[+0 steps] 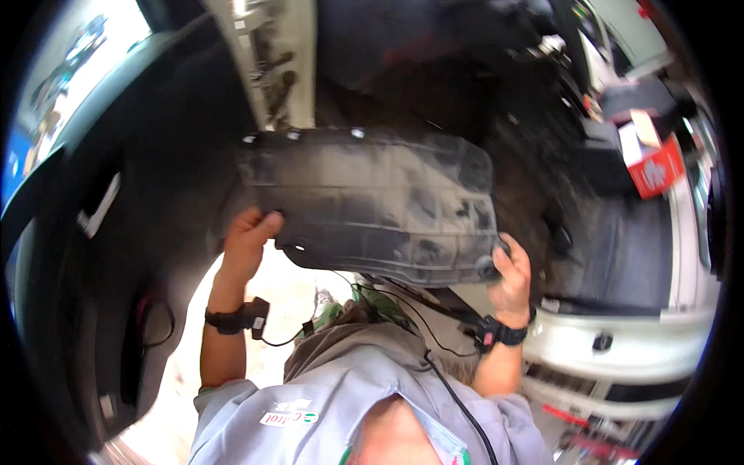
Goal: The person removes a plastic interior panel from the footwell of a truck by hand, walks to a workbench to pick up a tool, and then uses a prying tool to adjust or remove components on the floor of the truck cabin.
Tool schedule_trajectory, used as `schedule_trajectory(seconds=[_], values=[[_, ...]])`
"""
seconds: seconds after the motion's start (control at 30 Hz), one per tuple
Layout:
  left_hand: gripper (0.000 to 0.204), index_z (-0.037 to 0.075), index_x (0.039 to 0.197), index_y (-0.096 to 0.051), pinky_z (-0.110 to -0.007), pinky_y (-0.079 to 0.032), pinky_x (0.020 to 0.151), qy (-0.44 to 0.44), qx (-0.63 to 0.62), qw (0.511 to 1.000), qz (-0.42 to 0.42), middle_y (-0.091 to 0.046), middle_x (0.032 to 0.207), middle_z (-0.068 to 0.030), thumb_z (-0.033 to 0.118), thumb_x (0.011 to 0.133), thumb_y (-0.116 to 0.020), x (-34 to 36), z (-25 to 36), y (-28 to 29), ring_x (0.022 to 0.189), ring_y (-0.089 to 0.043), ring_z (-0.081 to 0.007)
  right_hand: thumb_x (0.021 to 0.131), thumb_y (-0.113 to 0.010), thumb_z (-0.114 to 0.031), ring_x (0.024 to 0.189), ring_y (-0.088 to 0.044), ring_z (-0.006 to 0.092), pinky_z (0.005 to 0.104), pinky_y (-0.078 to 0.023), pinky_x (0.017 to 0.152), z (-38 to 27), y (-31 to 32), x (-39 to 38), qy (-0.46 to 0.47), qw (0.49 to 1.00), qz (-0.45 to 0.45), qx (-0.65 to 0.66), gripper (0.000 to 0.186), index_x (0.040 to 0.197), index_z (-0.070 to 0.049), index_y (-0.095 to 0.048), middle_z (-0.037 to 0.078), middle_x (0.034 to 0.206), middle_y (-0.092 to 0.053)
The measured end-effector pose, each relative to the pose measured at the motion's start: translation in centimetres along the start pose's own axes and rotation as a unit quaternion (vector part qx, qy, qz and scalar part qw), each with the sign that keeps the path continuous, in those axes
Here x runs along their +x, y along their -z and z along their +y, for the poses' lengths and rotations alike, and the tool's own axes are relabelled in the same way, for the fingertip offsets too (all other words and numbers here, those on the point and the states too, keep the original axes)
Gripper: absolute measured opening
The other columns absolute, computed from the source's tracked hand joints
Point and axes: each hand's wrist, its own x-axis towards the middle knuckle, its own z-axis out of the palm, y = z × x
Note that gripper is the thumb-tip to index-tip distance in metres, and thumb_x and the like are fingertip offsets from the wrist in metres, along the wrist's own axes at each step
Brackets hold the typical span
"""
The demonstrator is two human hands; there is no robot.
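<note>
A broad dark plastic car panel [364, 201], ribbed and dusty, is held up in front of my body between both hands. Along its far edge are a few small holes, and a round knob-like part sits at its near right corner. My left hand [249, 236] grips the near left edge, thumb on top and fingers partly hidden beneath. At the right end, my right hand [511, 271] closes round the edge by the round part. Both wrists wear black bands with small devices, and thin cables run from them.
A car's dark open door [101, 232] curves up on the left. Ahead rises a pale door pillar [291, 62], with the dark car interior [418, 70] beside it. An opened red-and-white box [655, 167] stands on the right, above a pale sill [612, 341].
</note>
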Motion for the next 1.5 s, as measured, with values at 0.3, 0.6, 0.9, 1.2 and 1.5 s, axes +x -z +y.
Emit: schedule_trajectory(seconds=[0.3, 0.6, 0.9, 1.2, 1.5], values=[[0.018, 0.006, 0.11, -0.065, -0.027, -0.055, 0.081, -0.013, -0.132, 0.988, -0.074, -0.071, 0.103, -0.0031, 0.02, 0.102, -0.056, 2.4, 1.3, -0.7, 0.091, -0.067, -0.0112, 0.099, -0.058, -0.015, 0.091, -0.067, 0.0146, 0.0265, -0.052, 0.081, -1.7, -0.2, -1.5, 0.055, 0.995, -0.029, 0.08, 0.029, 0.118, 0.006, -0.061, 0.011, 0.105, -0.07], [0.026, 0.002, 0.117, -0.06, -0.029, -0.056, 0.081, 0.001, -0.143, 0.984, -0.104, -0.069, 0.105, -0.0063, 0.022, 0.101, -0.055, 1.8, 4.0, -1.7, 0.092, -0.068, -0.0155, 0.1, -0.059, -0.022, 0.078, -0.048, 0.004, 0.0209, -0.04, 0.071, -2.1, -0.4, -0.9, 0.067, 0.977, 0.051, -0.198, 0.027, 0.102, 0.004, -0.066, -0.005, 0.084, -0.059], [0.043, -0.002, 0.127, -0.053, -0.031, -0.047, 0.097, -0.02, -0.152, 0.981, -0.119, -0.064, 0.119, -0.0098, 0.004, 0.087, -0.069, -0.1, 7.9, -5.8, 0.109, -0.062, -0.0175, 0.096, -0.06, -0.018, 0.077, -0.051, 0.0073, 0.0249, -0.043, 0.069, 2.9, 0.4, 0.2, 0.023, 0.969, 0.11, -0.218, 0.026, 0.1, 0.006, -0.067, 0.0, 0.082, -0.061], [0.067, 0.0, 0.134, -0.047, -0.033, -0.047, 0.1, 0.098, -0.126, 0.98, -0.123, -0.061, 0.125, -0.0114, -0.012, 0.073, -0.072, -0.5, 6.2, -5.4, 0.112, -0.062, -0.0221, 0.094, -0.064, -0.016, 0.072, -0.05, 0.0049, 0.0229, -0.041, 0.064, 2.7, 1.0, -0.1, 0.087, 0.954, 0.188, -0.217, 0.021, 0.097, 0.005, -0.069, -0.003, 0.079, -0.06], [0.066, -0.002, 0.133, -0.048, -0.035, -0.049, 0.097, 0.15, -0.089, 0.98, -0.098, -0.063, 0.12, -0.0121, -0.013, 0.072, -0.07, -0.8, 4.6, -6.5, 0.111, -0.063, -0.0249, 0.093, -0.064, -0.015, 0.073, -0.052, 0.0052, 0.0226, -0.042, 0.066, 3.4, 2.5, -0.3, 0.052, 0.959, 0.195, -0.2, 0.019, 0.095, 0.004, -0.07, -0.003, 0.08, -0.062]])
